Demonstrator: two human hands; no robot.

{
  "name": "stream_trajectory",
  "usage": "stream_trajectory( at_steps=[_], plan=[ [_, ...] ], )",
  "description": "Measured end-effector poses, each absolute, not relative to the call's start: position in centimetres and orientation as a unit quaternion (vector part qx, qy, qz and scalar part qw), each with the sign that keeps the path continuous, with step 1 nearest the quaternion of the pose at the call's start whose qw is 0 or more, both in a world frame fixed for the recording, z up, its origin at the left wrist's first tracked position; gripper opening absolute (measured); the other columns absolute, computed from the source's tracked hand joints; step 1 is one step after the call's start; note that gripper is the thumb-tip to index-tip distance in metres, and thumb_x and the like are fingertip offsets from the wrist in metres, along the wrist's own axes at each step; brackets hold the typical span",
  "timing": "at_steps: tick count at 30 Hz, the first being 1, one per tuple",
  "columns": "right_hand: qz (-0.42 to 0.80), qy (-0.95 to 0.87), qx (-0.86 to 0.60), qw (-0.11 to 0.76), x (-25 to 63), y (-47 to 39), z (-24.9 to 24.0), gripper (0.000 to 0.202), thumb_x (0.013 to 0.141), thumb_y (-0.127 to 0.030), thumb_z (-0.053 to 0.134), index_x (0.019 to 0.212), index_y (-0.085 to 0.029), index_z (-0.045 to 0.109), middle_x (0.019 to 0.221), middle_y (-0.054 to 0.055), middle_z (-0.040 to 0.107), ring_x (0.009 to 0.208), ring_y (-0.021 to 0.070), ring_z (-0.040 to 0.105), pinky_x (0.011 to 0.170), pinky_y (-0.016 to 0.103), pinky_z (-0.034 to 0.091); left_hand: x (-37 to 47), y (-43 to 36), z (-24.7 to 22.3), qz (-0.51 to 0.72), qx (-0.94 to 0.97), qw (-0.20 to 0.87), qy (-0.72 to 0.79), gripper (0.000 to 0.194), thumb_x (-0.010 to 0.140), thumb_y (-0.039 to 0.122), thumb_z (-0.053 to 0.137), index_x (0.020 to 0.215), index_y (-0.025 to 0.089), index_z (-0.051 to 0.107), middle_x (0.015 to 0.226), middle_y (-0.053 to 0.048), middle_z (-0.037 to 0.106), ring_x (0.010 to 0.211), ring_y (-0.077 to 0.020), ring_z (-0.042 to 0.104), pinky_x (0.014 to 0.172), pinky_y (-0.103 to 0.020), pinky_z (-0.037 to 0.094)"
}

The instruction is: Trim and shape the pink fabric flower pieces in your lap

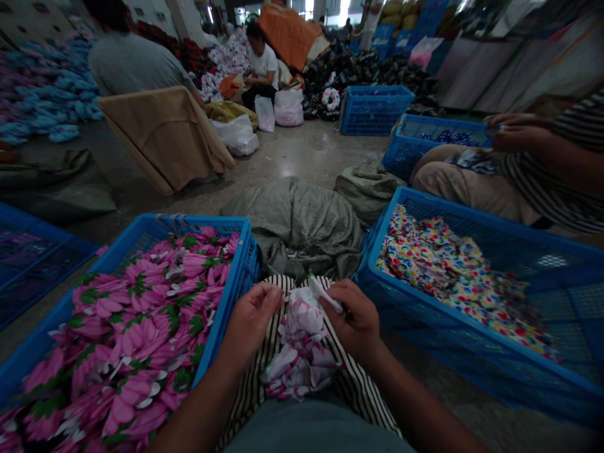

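Observation:
My left hand (257, 318) is closed in a pinch above my lap. Whatever lies between its fingertips, if anything, is too small to make out. My right hand (355, 321) grips a small white fabric piece (324, 293), with a bit of green at its upper end. Between and below both hands, a heap of white and pink fabric pieces (304, 362) rests on a black-and-white striped cloth (252, 390) over my lap.
To my left stands a blue crate (201, 221) of pink-and-green fabric pieces. Another blue crate (476, 318) at right holds colourful patterned pieces. Grey-green sacks (297, 214) lie ahead. A co-worker in a striped top (580, 148) sits at right; other people sit farther back.

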State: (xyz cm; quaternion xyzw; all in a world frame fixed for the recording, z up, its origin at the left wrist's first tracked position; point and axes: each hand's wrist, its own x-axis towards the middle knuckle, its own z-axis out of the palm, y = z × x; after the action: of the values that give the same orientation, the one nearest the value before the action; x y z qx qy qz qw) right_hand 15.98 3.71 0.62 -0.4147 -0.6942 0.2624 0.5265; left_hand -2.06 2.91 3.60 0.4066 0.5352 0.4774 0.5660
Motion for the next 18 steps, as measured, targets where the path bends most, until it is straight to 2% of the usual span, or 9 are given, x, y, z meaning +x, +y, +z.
stream_trajectory(
  at_steps=[2,4,6,8,10,12,15,18],
  plan=[
    [0.189,-0.780,-0.355,0.479,15.8,3.4,0.2,0.018,0.074,-0.011,0.054,0.087,-0.019,0.062,0.077,0.005,0.058,0.066,0.0146,0.054,0.056,0.024,0.041,-1.4,2.3,3.6,0.436,0.304,0.714,0.456,0.034,0.077,0.045,0.053,0.083,0.014,0.063,0.077,-0.007,0.063,0.074,-0.0173,0.057,0.066,-0.027,0.044],
    [0.151,-0.837,-0.315,0.421,15.4,2.9,-0.2,0.021,0.074,-0.011,0.050,0.091,-0.019,0.061,0.080,0.006,0.060,0.067,0.0153,0.055,0.056,0.025,0.041,-0.6,1.9,3.4,0.441,0.226,0.766,0.408,0.028,0.076,0.038,0.058,0.089,0.014,0.063,0.081,-0.007,0.066,0.074,-0.0163,0.060,0.065,-0.025,0.046],
    [0.151,-0.868,-0.288,0.375,15.1,2.4,-0.5,0.019,0.077,-0.014,0.049,0.091,-0.019,0.060,0.080,0.006,0.060,0.066,0.0152,0.055,0.057,0.025,0.040,0.1,1.9,3.1,0.477,0.189,0.751,0.416,0.018,0.073,0.025,0.063,0.086,0.013,0.064,0.072,-0.004,0.066,0.066,-0.0127,0.060,0.061,-0.021,0.045],
    [0.198,-0.868,-0.277,0.361,15.1,2.0,-0.3,0.015,0.078,-0.021,0.053,0.091,-0.019,0.059,0.081,0.006,0.060,0.068,0.0153,0.055,0.058,0.025,0.040,0.4,2.2,2.9,0.506,0.174,0.723,0.437,0.016,0.071,0.020,0.064,0.086,0.013,0.064,0.067,-0.003,0.067,0.061,-0.0120,0.061,0.057,-0.020,0.045],
    [0.275,-0.830,-0.296,0.385,15.7,1.9,0.1,0.018,0.079,-0.030,0.054,0.093,-0.019,0.057,0.079,0.005,0.058,0.069,0.0158,0.054,0.059,0.026,0.040,0.2,2.6,2.9,0.529,0.175,0.694,0.455,0.017,0.071,0.020,0.065,0.086,0.013,0.064,0.066,-0.002,0.067,0.061,-0.0127,0.062,0.057,-0.020,0.046],
    [0.337,-0.773,-0.334,0.421,16.6,2.1,0.6,0.024,0.082,-0.036,0.047,0.095,-0.018,0.055,0.077,0.004,0.056,0.069,0.0166,0.053,0.059,0.026,0.040,0.0,2.7,3.1,0.539,0.181,0.675,0.470,0.018,0.069,0.020,0.066,0.085,0.013,0.064,0.065,-0.001,0.068,0.060,-0.0132,0.062,0.057,-0.020,0.047],
    [0.369,-0.723,-0.393,0.432,17.9,2.7,1.2,0.024,0.086,-0.033,0.038,0.095,-0.018,0.054,0.076,0.003,0.054,0.068,0.0163,0.052,0.060,0.027,0.040,-0.3,2.6,3.5,0.538,0.188,0.666,0.482,0.018,0.067,0.020,0.067,0.083,0.013,0.065,0.063,-0.001,0.068,0.059,-0.0135,0.063,0.055,-0.020,0.047],
    [0.366,-0.706,-0.437,0.421,18.3,3.3,1.5,0.018,0.085,-0.029,0.043,0.092,-0.018,0.056,0.072,0.001,0.056,0.063,0.0141,0.051,0.056,0.024,0.040,-0.1,2.2,3.9,0.534,0.194,0.666,0.484,0.018,0.068,0.020,0.066,0.084,0.013,0.065,0.062,0.000,0.068,0.057,-0.0130,0.063,0.052,-0.019,0.047]
  ],
)
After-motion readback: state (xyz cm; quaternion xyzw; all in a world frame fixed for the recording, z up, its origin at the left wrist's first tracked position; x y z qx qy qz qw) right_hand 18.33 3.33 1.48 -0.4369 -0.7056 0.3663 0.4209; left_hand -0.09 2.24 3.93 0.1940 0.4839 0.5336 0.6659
